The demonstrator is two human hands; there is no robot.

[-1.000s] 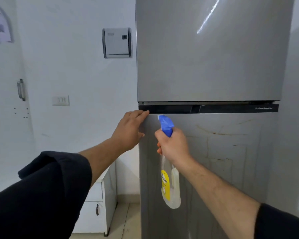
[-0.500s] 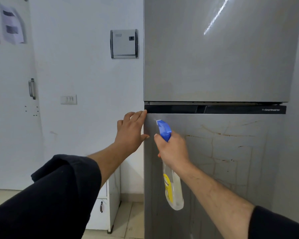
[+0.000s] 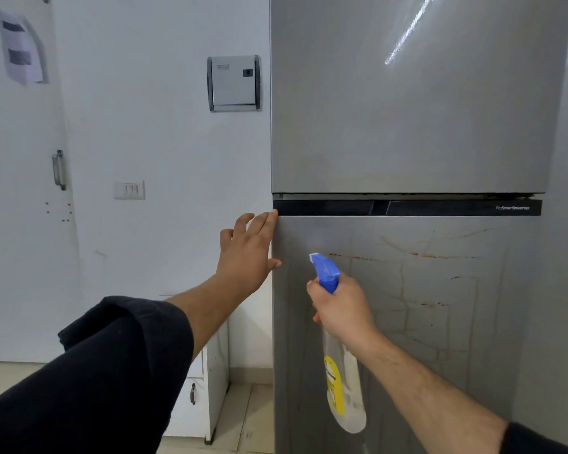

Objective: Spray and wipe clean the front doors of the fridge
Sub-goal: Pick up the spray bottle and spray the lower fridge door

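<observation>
upper door [image 3: 407, 109]: grey, shut, glare streak | lower door [image 3: 440, 339]: shut, orange-brown streaks across it | spray bottle [image 3: 346, 407]: clear, yellow label, blue head up, nozzle toward your lower door, held in your right grip [image 3: 341, 309]

**Room on the door's right, crowding on its left**

The left hand [image 3: 246, 253] lay flat along the lower door's [image 3: 440, 322] left edge, fingertips at its top corner, closing off that edge. The right hand [image 3: 341, 309], gripping a bottle [image 3: 345, 388], stood before the door's left part. To their right the stained face was unobstructed, as was the upper door [image 3: 407, 109]. Left of the fridge, the wall [image 3: 161, 257] with its grey box [image 3: 234, 83] and a low cabinet [image 3: 210, 388] under the left forearm hemmed that side.
</observation>
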